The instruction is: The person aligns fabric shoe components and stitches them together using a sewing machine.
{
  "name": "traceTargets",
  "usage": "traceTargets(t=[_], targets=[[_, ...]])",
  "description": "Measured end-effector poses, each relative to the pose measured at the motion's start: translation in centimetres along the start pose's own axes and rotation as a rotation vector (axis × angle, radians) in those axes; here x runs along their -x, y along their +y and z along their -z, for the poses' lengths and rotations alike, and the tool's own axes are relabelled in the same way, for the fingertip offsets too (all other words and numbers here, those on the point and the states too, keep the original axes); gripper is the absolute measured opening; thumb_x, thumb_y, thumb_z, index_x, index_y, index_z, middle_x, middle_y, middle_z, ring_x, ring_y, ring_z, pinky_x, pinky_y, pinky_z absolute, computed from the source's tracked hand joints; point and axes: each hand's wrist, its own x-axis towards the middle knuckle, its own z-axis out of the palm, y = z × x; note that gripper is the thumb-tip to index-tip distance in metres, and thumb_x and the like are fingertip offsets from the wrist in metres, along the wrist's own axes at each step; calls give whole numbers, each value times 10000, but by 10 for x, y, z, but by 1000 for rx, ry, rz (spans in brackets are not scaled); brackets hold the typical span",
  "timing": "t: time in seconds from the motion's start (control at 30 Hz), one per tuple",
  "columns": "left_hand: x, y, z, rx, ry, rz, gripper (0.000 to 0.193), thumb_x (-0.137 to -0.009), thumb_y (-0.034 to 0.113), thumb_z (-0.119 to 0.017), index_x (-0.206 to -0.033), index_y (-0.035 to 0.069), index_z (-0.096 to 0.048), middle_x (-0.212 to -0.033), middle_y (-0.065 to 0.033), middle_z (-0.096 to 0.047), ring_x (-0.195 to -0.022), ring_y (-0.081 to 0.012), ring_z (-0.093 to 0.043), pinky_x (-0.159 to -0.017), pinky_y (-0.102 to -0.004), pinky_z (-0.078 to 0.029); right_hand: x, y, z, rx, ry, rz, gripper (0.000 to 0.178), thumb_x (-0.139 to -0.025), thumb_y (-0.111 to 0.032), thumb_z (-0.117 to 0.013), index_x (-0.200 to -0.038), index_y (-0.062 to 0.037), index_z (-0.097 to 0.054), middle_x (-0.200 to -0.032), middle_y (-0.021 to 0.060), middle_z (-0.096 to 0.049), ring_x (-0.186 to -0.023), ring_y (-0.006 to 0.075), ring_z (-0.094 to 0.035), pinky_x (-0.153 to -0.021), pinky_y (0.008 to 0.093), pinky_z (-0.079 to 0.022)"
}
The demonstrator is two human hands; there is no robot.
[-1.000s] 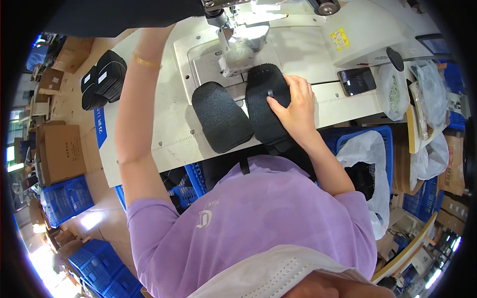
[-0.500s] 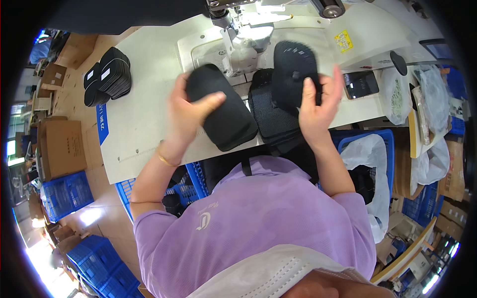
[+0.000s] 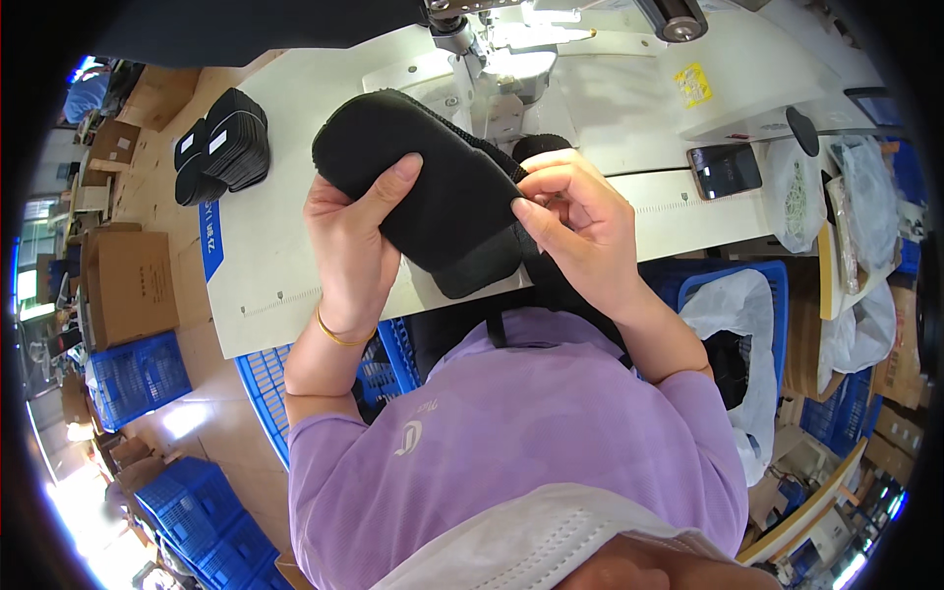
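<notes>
A smooth black rounded pad (image 3: 423, 202) is lifted in front of the sewing machine (image 3: 501, 84). My left hand (image 3: 346, 231) grips its left side, thumb flat on top and fingers hidden beneath. My right hand (image 3: 585, 221) pinches the right corner, where a ribbed black piece (image 3: 462, 133) shows along the far edge against the pad. Just below lie more black pads (image 3: 482, 270) at the table's front edge, partly covered. Behind my right hand's fingers, another black piece (image 3: 544, 146) peeks out.
A stack of black pads (image 3: 236, 143) with white labels stands at the table's left. To the right are a phone (image 3: 725, 171) and a clear plastic bag (image 3: 795, 202). Blue crates (image 3: 264, 393) flank my lap, one lined with a white bag (image 3: 742, 305).
The left-hand pad has risen and tilted. My right hand has moved left to its corner, bringing its ribbed piece against the pad.
</notes>
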Motion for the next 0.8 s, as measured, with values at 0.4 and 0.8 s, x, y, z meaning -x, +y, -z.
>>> traceTargets(t=[0.4, 0.8], targets=[[-40, 7, -3, -146, -82, 48, 282, -818, -88, -711, -1082, -60, -617, -1020, -120, -687, -894, -178, -674, -818, -295, -566, -14, -16, -2, -321, 119, -305, 182, -902, 59, -611, -1083, 63, -588, -1016, 123, -649, -839, 156, -685, -709, 252, -569], [-138, 15, 0, -327, -394, 106, 197, -840, -55, -661, -1034, -61, -695, -1028, -160, -707, -916, -227, -689, -846, -314, -558, -59, -9, 4, -317, 46, -273, 188, -950, -112, -561, -1005, 58, -617, -861, 198, -726, -603, 156, -683, -519, 237, -541]])
